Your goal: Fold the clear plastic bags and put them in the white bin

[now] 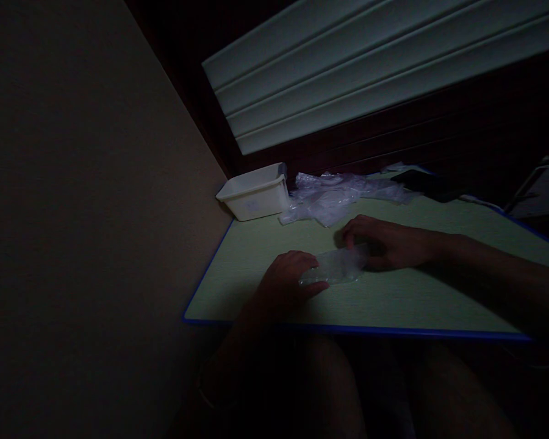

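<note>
A small clear plastic bag (pixel 336 267) lies low over the green tabletop between my two hands. My left hand (pixel 290 277) grips its left end, the thumb at the near edge and the fingers at the far edge. At the bag's right end, my right hand (pixel 384 244) is closed with its fingers curled down onto the plastic. Part of the right thumb shows dimly behind the bag. Dim light hides what, if anything, is inside the bag.
A white plastic bin (pixel 260 198) stands at the table's back left, beside the wall. Several loose clear plastic bags (pixel 333 198) are heaped to its right. Farther right lies a dark flat object (pixel 427 183). Blue edging (pixel 393 333) runs along the table's (pixel 238 299) front.
</note>
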Demonstrator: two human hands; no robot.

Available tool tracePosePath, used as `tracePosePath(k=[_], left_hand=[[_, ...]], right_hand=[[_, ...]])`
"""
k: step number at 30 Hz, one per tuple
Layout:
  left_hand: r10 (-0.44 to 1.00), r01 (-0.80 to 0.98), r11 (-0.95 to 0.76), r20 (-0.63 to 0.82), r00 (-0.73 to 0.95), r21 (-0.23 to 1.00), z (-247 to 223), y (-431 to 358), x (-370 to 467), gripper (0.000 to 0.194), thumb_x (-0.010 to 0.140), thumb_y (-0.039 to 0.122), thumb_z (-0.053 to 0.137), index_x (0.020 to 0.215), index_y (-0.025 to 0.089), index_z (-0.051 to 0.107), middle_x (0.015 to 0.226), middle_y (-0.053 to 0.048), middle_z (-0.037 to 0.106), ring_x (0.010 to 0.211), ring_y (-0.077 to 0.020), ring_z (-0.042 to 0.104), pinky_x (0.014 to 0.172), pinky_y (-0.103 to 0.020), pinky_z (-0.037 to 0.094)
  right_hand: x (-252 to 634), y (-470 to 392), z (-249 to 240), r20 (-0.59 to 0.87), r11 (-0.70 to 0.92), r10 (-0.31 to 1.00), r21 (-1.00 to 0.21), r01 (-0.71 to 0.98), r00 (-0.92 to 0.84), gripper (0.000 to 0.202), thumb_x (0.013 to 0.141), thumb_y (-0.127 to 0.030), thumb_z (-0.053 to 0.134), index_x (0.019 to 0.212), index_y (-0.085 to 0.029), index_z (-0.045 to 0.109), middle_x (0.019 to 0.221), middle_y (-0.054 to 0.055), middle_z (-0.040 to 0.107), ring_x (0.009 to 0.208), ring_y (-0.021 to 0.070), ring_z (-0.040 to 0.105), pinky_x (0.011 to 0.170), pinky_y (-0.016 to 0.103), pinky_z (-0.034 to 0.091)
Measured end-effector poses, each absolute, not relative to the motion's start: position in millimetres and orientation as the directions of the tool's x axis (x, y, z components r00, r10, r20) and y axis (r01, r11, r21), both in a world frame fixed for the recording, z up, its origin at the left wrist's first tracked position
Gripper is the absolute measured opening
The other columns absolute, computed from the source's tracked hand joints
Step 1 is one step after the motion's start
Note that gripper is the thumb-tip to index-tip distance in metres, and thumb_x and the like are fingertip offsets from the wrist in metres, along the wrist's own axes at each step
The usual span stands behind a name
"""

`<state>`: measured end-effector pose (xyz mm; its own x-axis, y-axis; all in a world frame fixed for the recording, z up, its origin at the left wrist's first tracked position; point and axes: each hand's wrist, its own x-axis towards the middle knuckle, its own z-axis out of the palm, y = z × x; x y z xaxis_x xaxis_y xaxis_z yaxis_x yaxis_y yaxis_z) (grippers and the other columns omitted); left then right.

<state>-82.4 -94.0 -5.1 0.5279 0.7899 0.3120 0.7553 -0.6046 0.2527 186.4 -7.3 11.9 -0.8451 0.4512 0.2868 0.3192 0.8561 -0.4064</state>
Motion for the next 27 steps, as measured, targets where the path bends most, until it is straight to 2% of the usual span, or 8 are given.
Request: tracePosePath(k=[6, 9, 12, 14, 21, 27], left_hand=[[0.788, 0.755, -0.603, 0.34, 0.514, 0.257, -9, -96, -83, 0.03, 0.083, 0.045, 0.066, 0.101, 0.021, 0.066, 0.119, -0.008, 0.066, 0.113, -0.0221, 0.059, 0.1, -0.04, 0.044], [0.788, 0.753, -0.604, 0.335, 0.516, 0.26, -8, -98, -82, 0.027, 0.083, 0.044, 0.066, 0.098, 0.021, 0.066, 0.119, -0.008, 0.066, 0.113, -0.0226, 0.059, 0.099, -0.041, 0.045], [0.774, 0.74, -0.621, 0.351, 0.527, 0.259, -7, -100, -76, 0.031, 0.082, 0.044, 0.066, 0.103, 0.021, 0.065, 0.121, -0.009, 0.066, 0.115, -0.023, 0.058, 0.1, -0.041, 0.044], [0.756, 0.724, -0.642, 0.366, 0.542, 0.252, -6, -103, -70, 0.037, 0.084, 0.045, 0.064, 0.111, 0.02, 0.063, 0.126, -0.01, 0.063, 0.12, -0.0232, 0.055, 0.104, -0.042, 0.041], [0.744, 0.708, -0.667, 0.245, 0.621, 0.23, -4, -117, -46, 0.056, 0.087, 0.054, 0.055, 0.134, 0.023, 0.05, 0.148, -0.008, 0.045, 0.141, -0.0248, 0.035, 0.116, -0.048, 0.025], [0.769, 0.724, -0.639, 0.199, 0.608, 0.26, -8, -119, -46, 0.058, 0.088, 0.054, 0.053, 0.136, 0.022, 0.048, 0.149, -0.009, 0.043, 0.141, -0.0257, 0.033, 0.117, -0.05, 0.023]], right_hand=[[195, -17, 27, 0.084, 0.695, 0.535, -0.609, 0.382, -0.841, 0.048, 0.067, -0.041, 0.073, 0.11, -0.021, 0.06, 0.113, 0.008, 0.062, 0.095, 0.0241, 0.059, 0.079, 0.034, 0.048], [198, -16, 32, 0.017, 0.601, 0.611, -0.662, 0.449, -0.792, 0.043, 0.072, -0.046, 0.068, 0.107, -0.022, 0.06, 0.104, 0.007, 0.065, 0.083, 0.0211, 0.06, 0.069, 0.031, 0.048], [199, -10, 29, 0.006, 0.558, 0.677, -0.657, 0.507, -0.736, 0.037, 0.08, -0.048, 0.058, 0.102, -0.018, 0.059, 0.09, 0.006, 0.066, 0.072, 0.0189, 0.058, 0.062, 0.03, 0.045], [198, -5, 24, 0.035, 0.586, 0.675, -0.632, 0.507, -0.737, 0.035, 0.081, -0.046, 0.057, 0.099, -0.017, 0.059, 0.085, 0.006, 0.065, 0.071, 0.019, 0.058, 0.062, 0.03, 0.044], [196, 0, 13, 0.104, 0.66, 0.67, -0.536, 0.525, -0.735, 0.031, 0.079, -0.043, 0.058, 0.097, -0.018, 0.059, 0.088, 0.007, 0.067, 0.074, 0.0209, 0.06, 0.066, 0.031, 0.045], [197, 5, 13, 0.144, 0.681, 0.654, -0.541, 0.494, -0.743, 0.03, 0.083, -0.041, 0.052, 0.096, -0.017, 0.064, 0.088, 0.009, 0.069, 0.077, 0.0232, 0.062, 0.072, 0.033, 0.045]])
